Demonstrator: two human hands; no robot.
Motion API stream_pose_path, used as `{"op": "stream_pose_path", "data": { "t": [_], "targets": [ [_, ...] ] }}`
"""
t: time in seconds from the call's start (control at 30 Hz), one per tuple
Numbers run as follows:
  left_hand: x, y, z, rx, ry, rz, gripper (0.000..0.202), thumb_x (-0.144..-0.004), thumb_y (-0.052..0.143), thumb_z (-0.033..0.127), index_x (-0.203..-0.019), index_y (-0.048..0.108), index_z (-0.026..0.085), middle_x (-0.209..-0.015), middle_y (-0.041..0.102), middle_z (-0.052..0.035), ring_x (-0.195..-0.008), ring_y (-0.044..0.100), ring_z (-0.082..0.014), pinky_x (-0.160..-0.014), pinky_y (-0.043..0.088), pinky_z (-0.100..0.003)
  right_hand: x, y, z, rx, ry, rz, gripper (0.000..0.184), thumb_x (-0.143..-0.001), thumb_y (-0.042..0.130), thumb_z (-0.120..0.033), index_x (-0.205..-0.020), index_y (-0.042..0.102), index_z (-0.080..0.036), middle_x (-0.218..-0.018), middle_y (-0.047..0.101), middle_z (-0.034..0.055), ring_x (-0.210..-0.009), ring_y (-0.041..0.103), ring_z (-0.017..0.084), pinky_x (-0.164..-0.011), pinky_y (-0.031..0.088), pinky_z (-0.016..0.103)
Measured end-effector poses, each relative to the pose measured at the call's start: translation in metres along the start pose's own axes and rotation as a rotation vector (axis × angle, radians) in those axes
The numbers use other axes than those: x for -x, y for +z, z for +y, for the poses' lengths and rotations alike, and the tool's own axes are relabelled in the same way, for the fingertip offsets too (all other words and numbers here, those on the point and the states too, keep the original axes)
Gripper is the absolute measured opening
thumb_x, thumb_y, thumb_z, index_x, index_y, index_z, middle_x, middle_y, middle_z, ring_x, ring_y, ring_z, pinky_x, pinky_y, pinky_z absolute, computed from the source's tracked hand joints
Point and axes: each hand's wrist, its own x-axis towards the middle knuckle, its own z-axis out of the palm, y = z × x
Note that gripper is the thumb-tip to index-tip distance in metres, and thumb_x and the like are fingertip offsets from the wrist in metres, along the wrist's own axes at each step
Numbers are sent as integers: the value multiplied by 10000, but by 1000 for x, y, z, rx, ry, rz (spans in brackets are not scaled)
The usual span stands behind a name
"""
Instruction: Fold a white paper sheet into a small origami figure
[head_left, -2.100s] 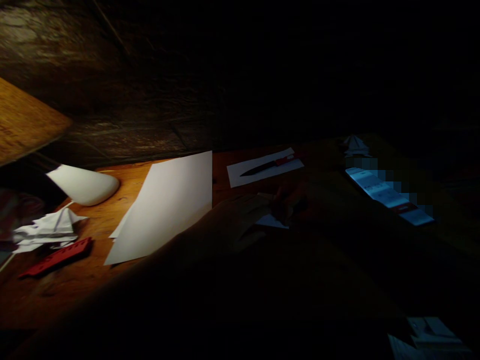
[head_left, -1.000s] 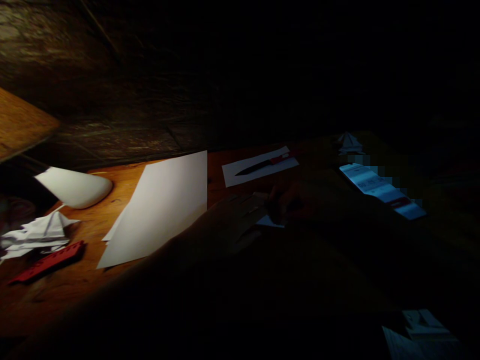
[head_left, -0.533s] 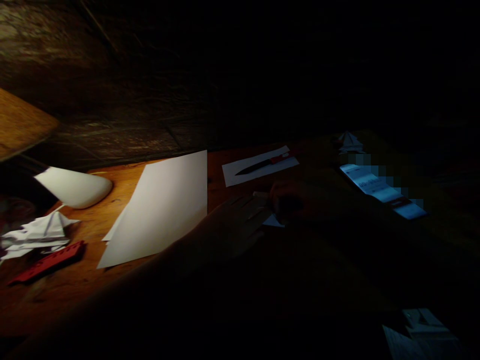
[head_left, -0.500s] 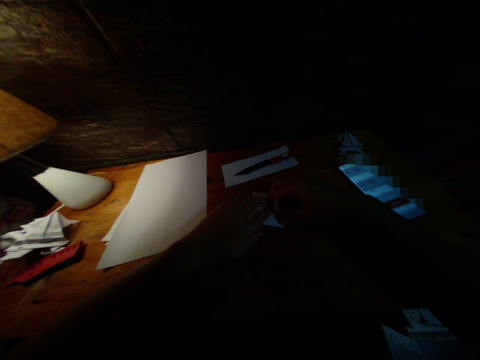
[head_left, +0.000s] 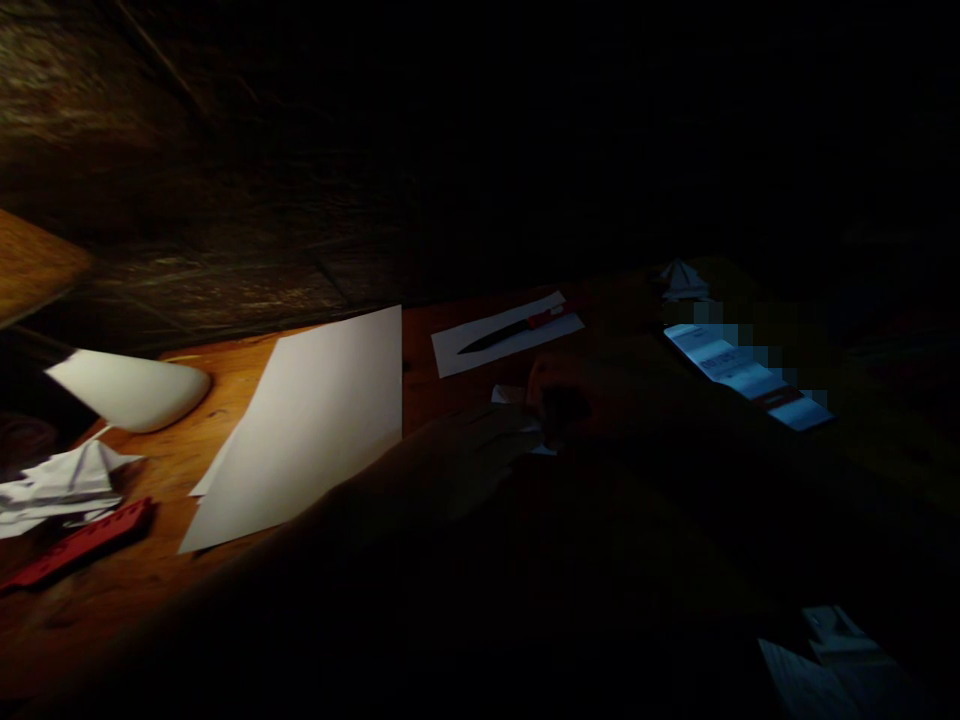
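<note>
In deep shadow near the middle of the table lies a small piece of white paper (head_left: pixel 508 394), mostly covered by my two hands. My left hand (head_left: pixel 469 450) reaches in from the lower left with its fingers stretched out flat over the paper. From the right comes my right hand (head_left: pixel 562 390), its fingers curled closed at the paper's right side; the dark hides the exact grip. Just beyond the hands, a knife (head_left: pixel 495 337) with a dark blade and red handle rests on a white paper strip (head_left: pixel 448 352).
Large white sheets (head_left: pixel 315 420) lie left of the hands. Farther left are a lamp with a white base (head_left: pixel 135 390), folded paper (head_left: pixel 71 480) and a red notched object (head_left: pixel 82 545). A lit phone (head_left: pixel 742 370) and more folded papers (head_left: pixel 682 280) are at right. A wall (head_left: pixel 225 230) stands behind.
The view has shifted slightly, so most things sit a little farther left. My left hand has slid closer to my right hand, and more of the small paper's upper left corner shows.
</note>
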Motion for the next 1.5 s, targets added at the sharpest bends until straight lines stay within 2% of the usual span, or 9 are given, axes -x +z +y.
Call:
{"op": "stream_pose_path", "data": {
  "t": [0.2,0.37,0.53,0.7,0.9,1.0,1.1,1.27,1.5],
  "targets": [
    [-2,2,0,4,28,-9,464,-966,513,102,-1422,503,187,-1437,575,-117,-1346,536,-253,-1107,511,-458,1,0,2,0,38,21,165,-788,754,-210,-917,656,-175,-1112,548,77,-931,593,194,-836,512,354],
    [-5,1,3,74,17,32,428,-1015,468,96,-1405,539,258,-1424,582,-58,-1348,528,-197,-1141,482,-406,1,0,1,-3,30,23,180,-798,745,-245,-929,644,-175,-1111,548,84,-956,573,205,-848,513,363],
    [-5,-3,5,143,-28,-1,483,-1016,442,85,-1452,502,285,-1443,550,-65,-1344,523,-206,-1122,496,-421,0,-2,4,-78,28,20,195,-785,745,-239,-935,633,-183,-1077,586,71,-939,576,196,-838,494,347],
    [-4,-5,5,164,-24,-17,483,-1014,460,96,-1464,487,268,-1485,509,-79,-1367,500,-210,-1120,497,-420,-6,3,2,-108,191,162,305,-811,738,-366,-1020,636,-169,-916,613,36,-770,535,165,-662,429,294],
    [-5,-8,3,193,-8,-28,555,-971,493,51,-1473,487,287,-1452,535,-80,-1355,507,-214,-1132,488,-436,-10,13,-1,-33,226,222,317,-830,688,-345,-1083,638,-160,-955,633,55,-783,544,171,-665,416,290],
    [-4,-8,3,197,-5,-32,534,-985,471,59,-1474,489,273,-1472,518,-85,-1375,490,-214,-1148,472,-434,-12,13,6,-48,230,204,401,-759,747,-348,-1092,631,-156,-980,636,64,-804,555,183,-667,421,297],
    [-3,-6,2,175,-19,-29,566,-976,477,62,-1481,486,317,-1471,519,-77,-1353,512,-229,-1117,501,-456,-15,13,12,-50,220,209,442,-711,777,-334,-1089,632,-156,-998,637,68,-813,557,185,-676,424,300],
    [-2,-5,-1,148,-4,-34,628,-934,495,66,-1492,482,354,-1488,507,-78,-1354,507,-277,-1097,506,-512,-16,10,15,-20,219,166,408,-726,757,-293,-1091,627,-166,-995,626,59,-775,528,164,-659,419,284],
    [-2,-5,-1,139,-17,-55,626,-941,454,64,-1501,466,342,-1490,497,-75,-1325,519,-260,-1069,518,-488,-17,8,16,4,193,133,421,-747,757,-307,-1112,617,-150,-1027,620,80,-828,544,185,-677,434,293]
  ]
}}
